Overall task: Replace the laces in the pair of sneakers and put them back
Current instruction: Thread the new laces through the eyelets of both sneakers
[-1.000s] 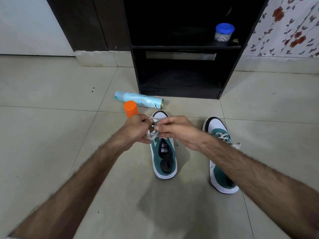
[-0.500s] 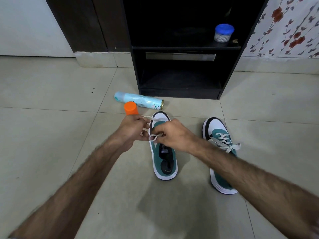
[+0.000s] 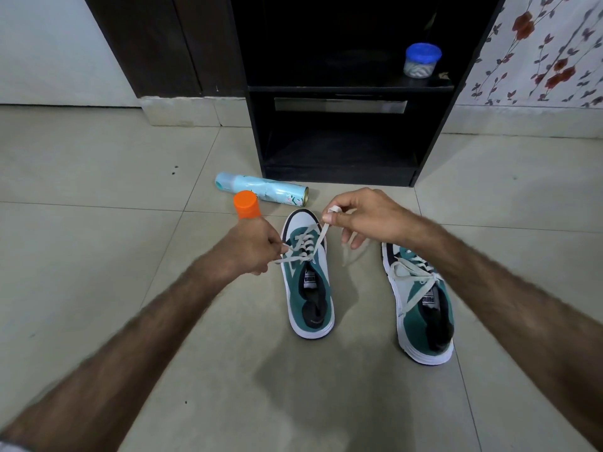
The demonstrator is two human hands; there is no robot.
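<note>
Head view looks down on a floor [image 3: 98, 288] of large pale beige tiles, smooth and faintly glossy, with thin grout lines and a few dark specks. Nearest, two bare forearms reach in from the bottom corners. At about 3 o'clock of the picture's middle stands the right sneaker [image 3: 421, 305] — teal suede-like upper, white toe, thick ribbed white sole — with its flat off-white lace already tied in a bow. Near the centre stands the left sneaker [image 3: 308, 282] of the same make, toe pointing to 12 o'clock, its lace [image 3: 305, 246] threaded through the front eyelets only. The left hand [image 3: 251, 247], at the shoe's 9 o'clock, has its fingers curled and pinches one lace end low beside the eyelets. The right hand [image 3: 362, 218], at the shoe's 1 o'clock, is raised, thumb and forefinger pinching the other end taut, the remaining fingers loosely bent.

Farther off, at 11 o'clock of the left sneaker, an orange cap [image 3: 246, 208] stands just in front of a light blue spray can [image 3: 261, 190] lying on its side. Beyond is a black open shelf unit [image 3: 342, 93] with matte boards; a small clear jar [image 3: 421, 62] with a blue lid sits on its upper shelf. At 2 o'clock — floral wallpaper [image 3: 548, 50]; at 10 o'clock, a plain white wall [image 3: 49, 50].
</note>
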